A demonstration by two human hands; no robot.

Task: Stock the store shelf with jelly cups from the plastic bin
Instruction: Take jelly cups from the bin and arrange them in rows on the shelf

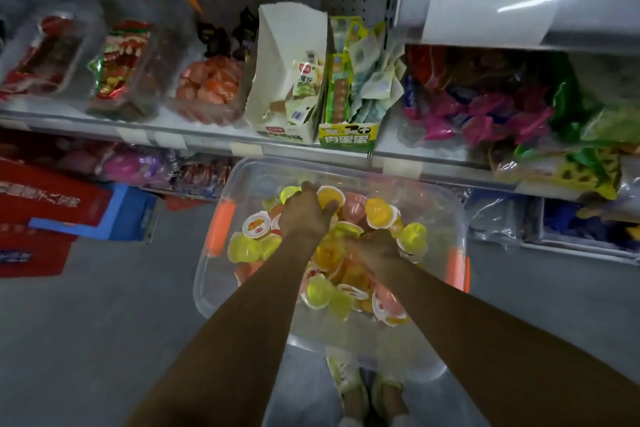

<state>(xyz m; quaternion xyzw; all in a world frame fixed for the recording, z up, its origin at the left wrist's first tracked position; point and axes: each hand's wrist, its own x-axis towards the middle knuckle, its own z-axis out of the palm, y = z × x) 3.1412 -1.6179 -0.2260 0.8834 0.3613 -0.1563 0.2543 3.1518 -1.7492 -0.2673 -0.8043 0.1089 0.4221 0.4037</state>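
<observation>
A clear plastic bin point(214, 288) with orange handles stands on the floor below the store shelf point(207, 135). It holds several jelly cups point(249, 246) in yellow, orange and pink. My left hand point(304, 215) reaches into the far side of the bin, its fingers curled round an orange jelly cup point(330, 198). My right hand point(375, 251) is blurred and sunk among the cups in the middle of the bin; what it holds cannot be made out.
The shelf carries clear tubs of snacks point(131, 73), a white carton point(287, 80), a green carton point(349, 107) and bags of candy point(485, 107). Red and blue boxes point(69, 211) lie on the floor at left. My shoes point(367, 392) show through the bin's near end.
</observation>
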